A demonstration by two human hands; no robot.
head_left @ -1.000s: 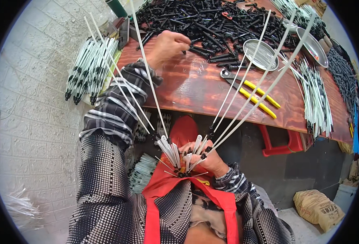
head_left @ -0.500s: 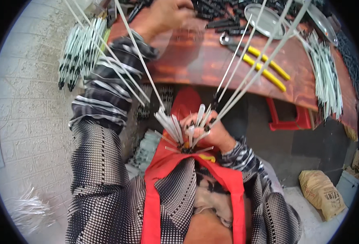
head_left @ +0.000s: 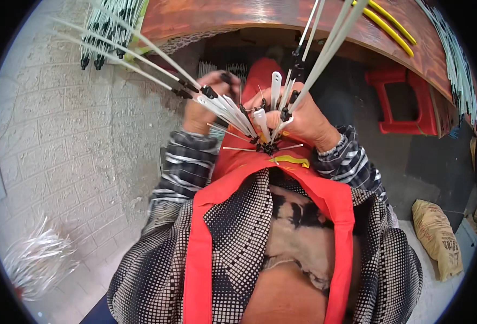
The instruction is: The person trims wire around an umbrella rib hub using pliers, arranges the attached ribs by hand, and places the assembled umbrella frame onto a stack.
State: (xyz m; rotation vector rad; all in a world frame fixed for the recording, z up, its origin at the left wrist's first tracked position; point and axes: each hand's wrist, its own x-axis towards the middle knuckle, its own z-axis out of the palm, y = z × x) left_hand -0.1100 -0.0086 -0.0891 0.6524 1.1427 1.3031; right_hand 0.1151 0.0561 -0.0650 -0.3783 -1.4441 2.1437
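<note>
A frame of white rods and flat white strips with black plastic joints (head_left: 265, 144) fans out above my lap, over the red apron (head_left: 249, 167). My right hand (head_left: 311, 119) is closed round its right side, the thumb across the rods near their black joints. At the frame's left side is my left hand (head_left: 203, 105), smeared by motion, its fingers bent. A small black piece (head_left: 226, 78) shows at its fingertips. Several long white rods (head_left: 187, 81) reach past this hand to the upper left, and more long rods (head_left: 330, 43) rise to the upper right.
The wooden table (head_left: 238, 13) curves across the top, with yellow-handled pliers (head_left: 387, 27) on it. Bundles of rods hang at its left (head_left: 111, 29) and right (head_left: 459, 75) edges. A red stool (head_left: 403, 102) stands beneath; a tan sack (head_left: 438, 237) and white strips (head_left: 41, 262) lie lower down.
My left hand has come down from the table to the frame's left side, with a small black piece now at its fingers. The view has tilted lower; my right hand keeps its hold.
</note>
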